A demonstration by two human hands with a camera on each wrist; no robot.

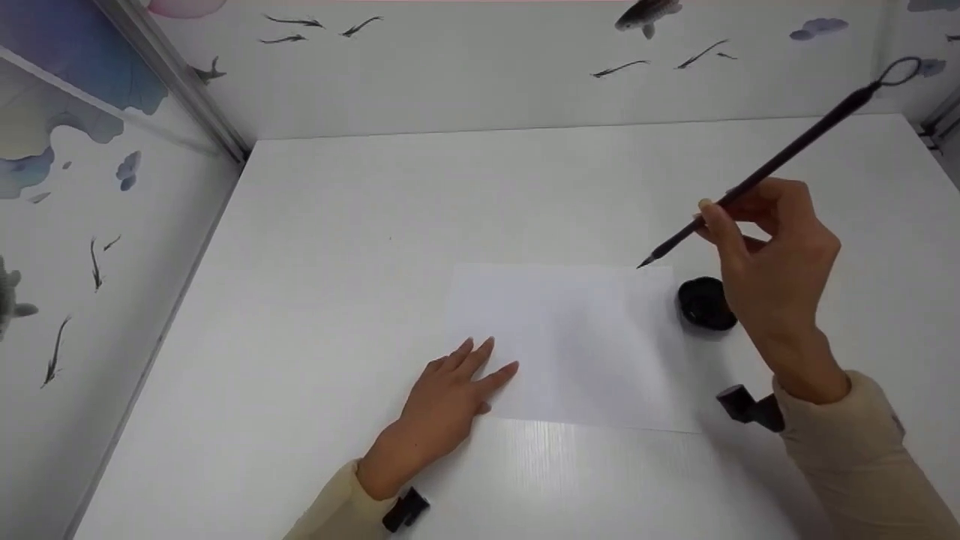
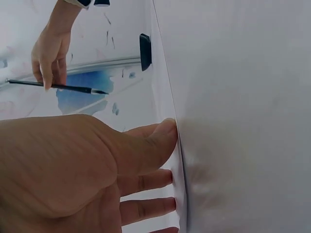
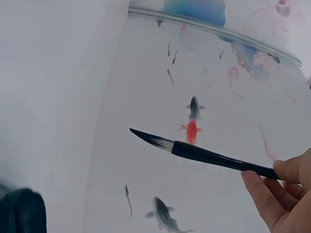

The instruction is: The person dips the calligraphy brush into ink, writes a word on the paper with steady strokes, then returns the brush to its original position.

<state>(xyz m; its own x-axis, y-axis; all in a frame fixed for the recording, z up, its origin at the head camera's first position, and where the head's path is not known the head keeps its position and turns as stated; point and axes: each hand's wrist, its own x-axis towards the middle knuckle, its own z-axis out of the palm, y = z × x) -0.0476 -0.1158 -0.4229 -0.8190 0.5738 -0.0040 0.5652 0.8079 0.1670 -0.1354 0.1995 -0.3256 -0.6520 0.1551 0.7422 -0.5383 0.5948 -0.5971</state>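
Observation:
My right hand (image 1: 784, 262) pinches a dark ink brush (image 1: 795, 146) by its handle, raised above the table. Its tip, wet with black ink, points down and left over the far right corner of a white sheet of paper (image 1: 585, 345). In the right wrist view the bristles (image 3: 150, 140) are dark at the point and paler near the handle. My left hand (image 1: 450, 401) rests with spread fingers on the paper's left near corner. Beside the paper's right edge sits a small black ink dish (image 1: 706, 304), partly covered by the right hand.
The white table (image 1: 337, 225) meets a back panel (image 1: 480, 67) and a left panel (image 1: 150, 247), both printed with fish and blue patches. Black devices are on the left wrist (image 1: 406, 510) and right wrist (image 1: 750, 409).

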